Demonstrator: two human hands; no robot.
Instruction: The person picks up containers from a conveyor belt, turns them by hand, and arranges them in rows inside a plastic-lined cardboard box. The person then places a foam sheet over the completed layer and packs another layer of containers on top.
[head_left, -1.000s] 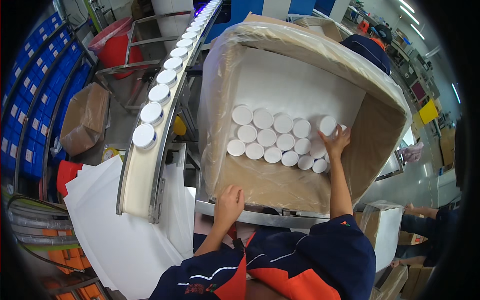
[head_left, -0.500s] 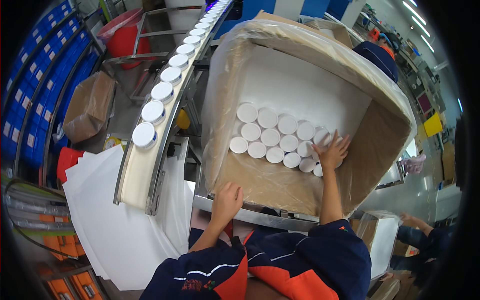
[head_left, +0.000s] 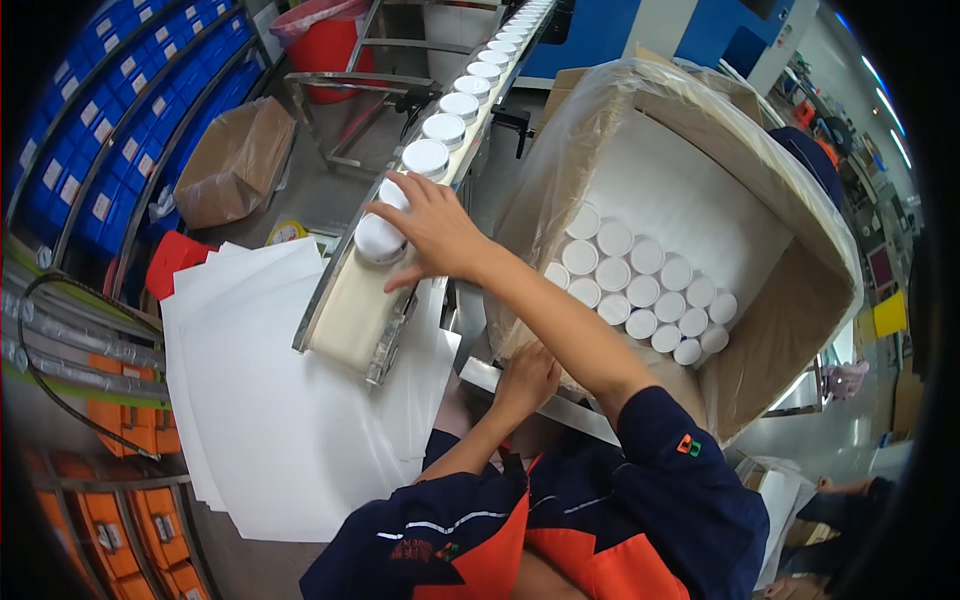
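Observation:
My right hand (head_left: 435, 230) reaches leftward over the end of a conveyor belt (head_left: 350, 315). Its fingers and thumb are spread around the nearest white-lidded jar (head_left: 379, 240), and the fingertips lie over the jar behind it; a firm grip is not visible. My left hand (head_left: 530, 375) is curled on the near edge of a large cardboard carton (head_left: 800, 330) lined with clear plastic. Inside that carton, several white round-lidded jars (head_left: 643, 291) stand packed in staggered rows. My right forearm crosses the carton's near left corner.
More jars (head_left: 443, 130) line the conveyor toward the back. White sheets (head_left: 270, 400) lie left of the belt's end. Blue bins (head_left: 110, 120) fill a left rack, near a smaller carton (head_left: 235, 165) and a red tub (head_left: 325, 50). Other people are at the right.
My right hand has left the jars in the carton and moved left to the conveyor's end. My left hand stays at the carton's near edge. The view has shifted left.

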